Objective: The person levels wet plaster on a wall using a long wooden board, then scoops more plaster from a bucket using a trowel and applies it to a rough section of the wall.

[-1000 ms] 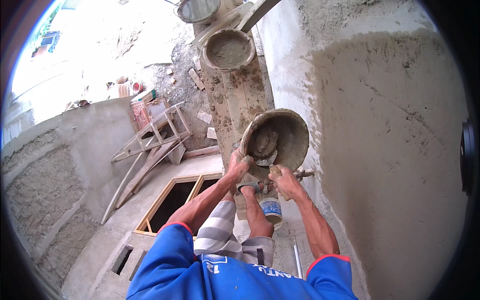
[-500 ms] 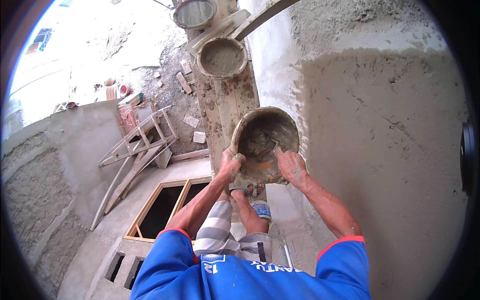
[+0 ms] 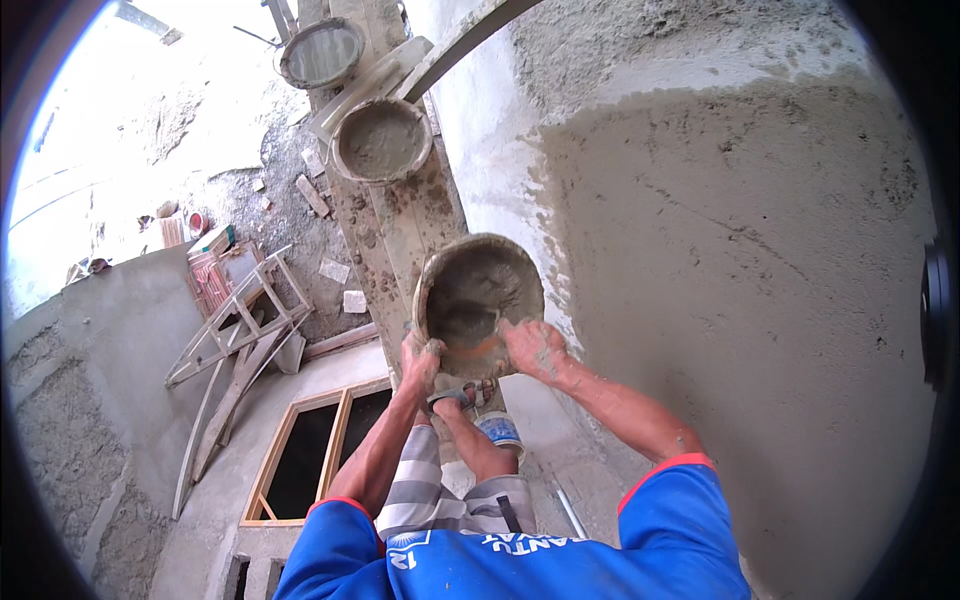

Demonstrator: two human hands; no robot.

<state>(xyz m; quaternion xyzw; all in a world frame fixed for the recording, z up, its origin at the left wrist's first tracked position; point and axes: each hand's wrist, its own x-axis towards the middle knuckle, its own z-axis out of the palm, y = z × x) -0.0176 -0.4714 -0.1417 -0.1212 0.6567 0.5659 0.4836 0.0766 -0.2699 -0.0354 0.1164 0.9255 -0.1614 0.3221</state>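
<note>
Clamps the fingers of the left hand [image 3: 421, 362] on the near-left rim of the bucket [image 3: 421, 295], tipped above the planks [image 3: 402, 225] — presumably to steady it and turn the mouth bodyward. Curls the right hand [image 3: 533, 348] at the near-right edge, seemingly closed on a mostly hidden tool [image 3: 497, 319] — apparently for reaching the mortar [image 3: 495, 275].

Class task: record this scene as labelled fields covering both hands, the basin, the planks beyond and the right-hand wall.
Left hand: gripping the basin by its near-left rim
Right hand: closed at its near-right side, apparently on a mostly hidden tool
Contents: grey, wet-looking mix
Beyond: two round tubs on planks
Right: grey wall, darker over a large patch
</note>
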